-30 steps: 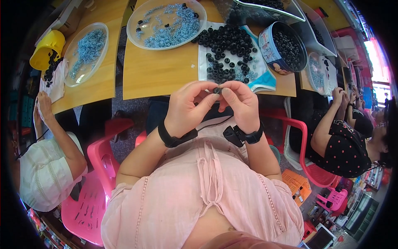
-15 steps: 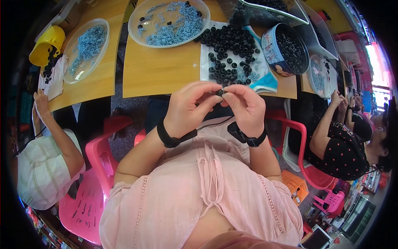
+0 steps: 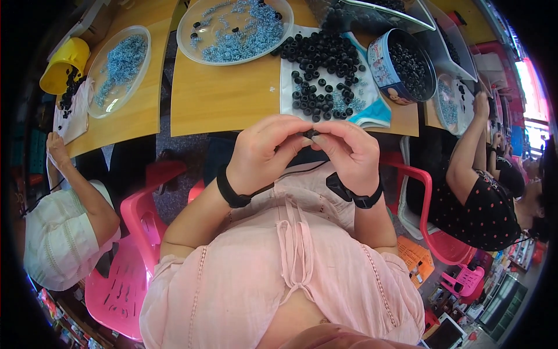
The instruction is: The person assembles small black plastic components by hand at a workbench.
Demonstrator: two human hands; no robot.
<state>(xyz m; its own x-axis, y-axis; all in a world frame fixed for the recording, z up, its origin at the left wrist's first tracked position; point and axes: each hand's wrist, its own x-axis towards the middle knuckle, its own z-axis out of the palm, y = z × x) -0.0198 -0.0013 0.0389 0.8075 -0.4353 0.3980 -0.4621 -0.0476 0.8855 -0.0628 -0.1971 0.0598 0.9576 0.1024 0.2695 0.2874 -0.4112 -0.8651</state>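
Both hands, left hand (image 3: 264, 154) and right hand (image 3: 349, 152), pinch one small black ring (image 3: 311, 134).

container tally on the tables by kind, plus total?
Clear round plastic trays of blue-grey bits: 2
Round blue tin of black rings: 1
Yellow plastic cup: 1
Clear rectangular plastic tub: 1
Total: 5
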